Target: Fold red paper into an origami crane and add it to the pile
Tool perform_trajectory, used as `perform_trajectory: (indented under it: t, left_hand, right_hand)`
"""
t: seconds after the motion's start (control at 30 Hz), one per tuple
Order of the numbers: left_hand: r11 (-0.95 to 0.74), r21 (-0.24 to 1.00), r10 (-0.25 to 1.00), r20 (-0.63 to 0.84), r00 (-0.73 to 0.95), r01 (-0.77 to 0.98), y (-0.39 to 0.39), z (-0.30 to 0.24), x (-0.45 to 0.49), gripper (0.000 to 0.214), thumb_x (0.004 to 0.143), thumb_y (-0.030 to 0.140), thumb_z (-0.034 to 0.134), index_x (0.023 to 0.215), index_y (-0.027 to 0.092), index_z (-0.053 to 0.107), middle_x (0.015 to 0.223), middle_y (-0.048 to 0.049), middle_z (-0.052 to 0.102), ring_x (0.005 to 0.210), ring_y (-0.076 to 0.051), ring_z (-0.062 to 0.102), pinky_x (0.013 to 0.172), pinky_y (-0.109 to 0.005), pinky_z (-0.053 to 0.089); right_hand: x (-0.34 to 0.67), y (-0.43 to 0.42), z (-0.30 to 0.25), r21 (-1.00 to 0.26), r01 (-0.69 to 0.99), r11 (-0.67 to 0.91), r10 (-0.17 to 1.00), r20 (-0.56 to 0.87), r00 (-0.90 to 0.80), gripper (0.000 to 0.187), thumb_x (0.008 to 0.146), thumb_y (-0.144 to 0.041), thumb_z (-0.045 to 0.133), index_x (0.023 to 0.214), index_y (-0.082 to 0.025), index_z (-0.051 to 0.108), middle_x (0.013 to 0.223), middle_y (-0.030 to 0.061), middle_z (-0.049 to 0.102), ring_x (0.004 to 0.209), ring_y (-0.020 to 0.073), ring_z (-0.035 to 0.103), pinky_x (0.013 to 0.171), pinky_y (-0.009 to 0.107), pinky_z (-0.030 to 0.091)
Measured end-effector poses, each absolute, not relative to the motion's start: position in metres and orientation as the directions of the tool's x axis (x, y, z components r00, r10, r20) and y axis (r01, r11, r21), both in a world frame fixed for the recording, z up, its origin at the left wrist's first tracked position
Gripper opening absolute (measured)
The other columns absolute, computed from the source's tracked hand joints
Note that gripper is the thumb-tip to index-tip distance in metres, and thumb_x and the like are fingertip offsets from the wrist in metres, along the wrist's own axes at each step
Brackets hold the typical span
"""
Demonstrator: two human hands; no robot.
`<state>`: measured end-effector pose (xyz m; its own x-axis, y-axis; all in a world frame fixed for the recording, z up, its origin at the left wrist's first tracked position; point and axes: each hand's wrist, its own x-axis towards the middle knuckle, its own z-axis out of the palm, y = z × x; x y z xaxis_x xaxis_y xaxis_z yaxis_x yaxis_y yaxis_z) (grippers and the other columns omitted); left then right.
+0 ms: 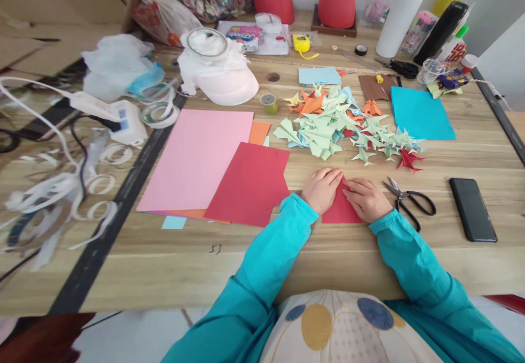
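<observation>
My left hand [322, 188] and my right hand [367, 199] press side by side on a small red paper piece [341, 210] lying flat on the wooden table [328, 259]. Both hands have their fingers curled down onto the paper, pinching its upper folded edge. A pile of folded paper shapes [344, 125], green, orange, blue and red, lies just beyond the hands. Black-handled scissors [410, 199] rest to the right of my right hand.
Pink [197, 155], red [250, 182] and orange paper sheets lie left of the hands, a cyan sheet [420, 112] at the far right. A black phone [472, 209] lies right of the scissors. Tape rolls, bags, a paper towel roll [400, 18] and boxes crowd the back and left.
</observation>
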<state>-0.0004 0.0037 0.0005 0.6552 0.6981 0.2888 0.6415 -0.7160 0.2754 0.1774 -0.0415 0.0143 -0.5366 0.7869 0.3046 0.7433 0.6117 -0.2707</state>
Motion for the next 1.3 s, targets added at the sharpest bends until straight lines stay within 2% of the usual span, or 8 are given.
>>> perform_trajectory:
  t: [0.27,0.63,0.9,1.07,1.3]
  left_hand:
    - [-0.716,0.294,0.698,0.286,0.657,0.633,0.002,0.004,-0.001,0.039,0.085,0.022,0.035,0.121,0.014,0.045,0.125,-0.0083,0.048,0.112,-0.022,0.039,0.093,-0.038,0.035]
    - [-0.702,0.322,0.71,0.248,0.659,0.636,-0.003,0.013,-0.001,0.045,0.08,0.029,0.042,0.121,0.011,0.045,0.127,-0.0111,0.045,0.113,-0.026,0.038,0.094,-0.04,0.033]
    - [-0.686,0.253,0.728,0.233,0.645,0.682,-0.01,0.014,0.005,0.045,0.081,0.027,0.039,0.122,0.008,0.044,0.128,-0.0123,0.043,0.114,-0.025,0.037,0.096,-0.039,0.031]
    - [-0.647,0.229,0.762,0.231,0.605,0.727,-0.011,0.014,0.005,0.047,0.081,0.03,0.039,0.122,0.008,0.043,0.126,-0.0164,0.042,0.113,-0.027,0.037,0.095,-0.041,0.032]
    - [-0.674,0.231,0.738,0.21,0.641,0.701,-0.012,0.016,0.007,0.046,0.081,0.027,0.038,0.123,0.01,0.043,0.129,-0.0104,0.042,0.112,-0.027,0.036,0.094,-0.041,0.032]
  right_hand:
    - [0.178,-0.041,0.013,-0.253,0.745,0.618,0.781,0.303,-0.545,0.025,0.084,-0.018,0.044,0.099,-0.019,0.064,0.114,0.0068,0.059,0.107,0.0225,0.048,0.086,0.041,0.044]
    - [0.179,-0.04,0.012,-0.257,0.751,0.608,0.79,0.287,-0.542,0.025,0.083,-0.019,0.045,0.1,-0.018,0.063,0.116,0.0071,0.058,0.106,0.0225,0.047,0.088,0.04,0.043]
    - [0.178,-0.041,0.009,-0.336,0.735,0.589,0.805,0.321,-0.499,0.025,0.083,-0.019,0.044,0.1,-0.018,0.063,0.112,0.0075,0.059,0.105,0.0223,0.048,0.086,0.041,0.043]
    - [0.178,-0.04,0.007,-0.328,0.733,0.596,0.8,0.325,-0.505,0.025,0.083,-0.019,0.045,0.1,-0.018,0.063,0.112,0.0068,0.06,0.104,0.0218,0.048,0.086,0.04,0.043]
    - [0.177,-0.04,0.007,-0.328,0.735,0.593,0.802,0.324,-0.502,0.025,0.083,-0.018,0.045,0.1,-0.017,0.063,0.111,0.0071,0.06,0.105,0.0216,0.047,0.087,0.04,0.042]
